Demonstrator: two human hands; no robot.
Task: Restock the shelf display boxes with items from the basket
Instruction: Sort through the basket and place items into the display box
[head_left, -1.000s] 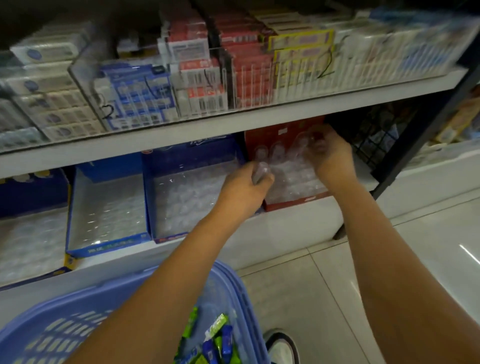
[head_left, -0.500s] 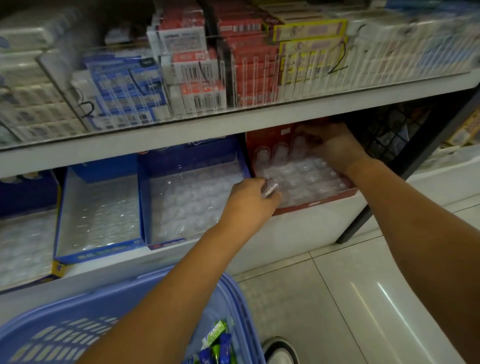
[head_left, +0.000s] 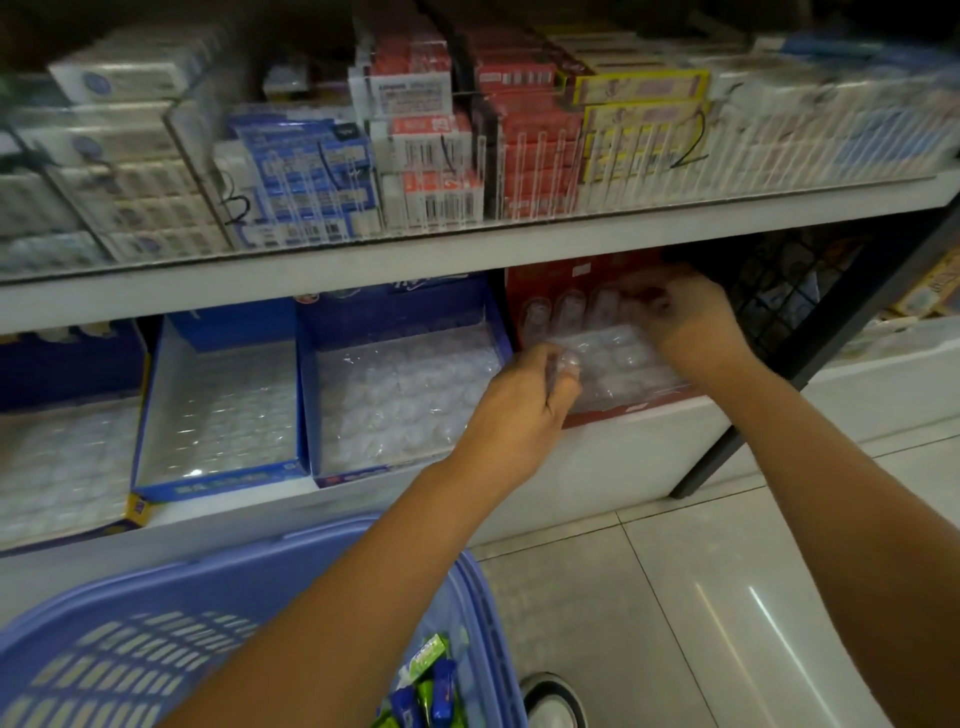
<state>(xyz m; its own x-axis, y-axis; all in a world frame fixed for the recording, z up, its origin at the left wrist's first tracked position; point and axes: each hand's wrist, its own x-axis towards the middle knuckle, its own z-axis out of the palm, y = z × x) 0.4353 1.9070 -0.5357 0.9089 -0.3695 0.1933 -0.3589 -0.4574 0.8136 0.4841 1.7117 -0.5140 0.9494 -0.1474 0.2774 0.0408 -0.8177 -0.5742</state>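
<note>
- Where the white lower shelf (head_left: 639, 447) runs toward two o'clock of the view, the red display box (head_left: 537, 283) sits on it, lined with a clear moulded tray (head_left: 618, 364).
- The left hand (head_left: 524, 410) reaches in from seven o'clock. Its fingers are curled, pinching a small clear plastic piece (head_left: 565, 364) at the tray's nine-o'clock edge.
- The right hand (head_left: 685, 325) comes from five o'clock and lies over the tray's back row. Its fingers are bent down and blurred, so I cannot tell whether they grip anything.
- At nine o'clock of the red box, just beside it, stands a blue display box (head_left: 405, 384) with a similar clear liner, and a second blue box (head_left: 218, 415) stands past that.
- The basket (head_left: 156, 649), slotted lavender-blue plastic, fills seven o'clock under the left forearm. Green and blue packets (head_left: 431, 686) lie in it at six o'clock.
- At twelve o'clock the upper shelf (head_left: 467, 252) carries white, blue, red and yellow cartons behind a clear slotted rail.
- At three o'clock of the red box are a black wire grid (head_left: 779, 296) and a slanting black post (head_left: 769, 415).
- Glossy pale floor tiles (head_left: 727, 597) fill four o'clock, and a shoe (head_left: 556, 696) shows beside the basket.
</note>
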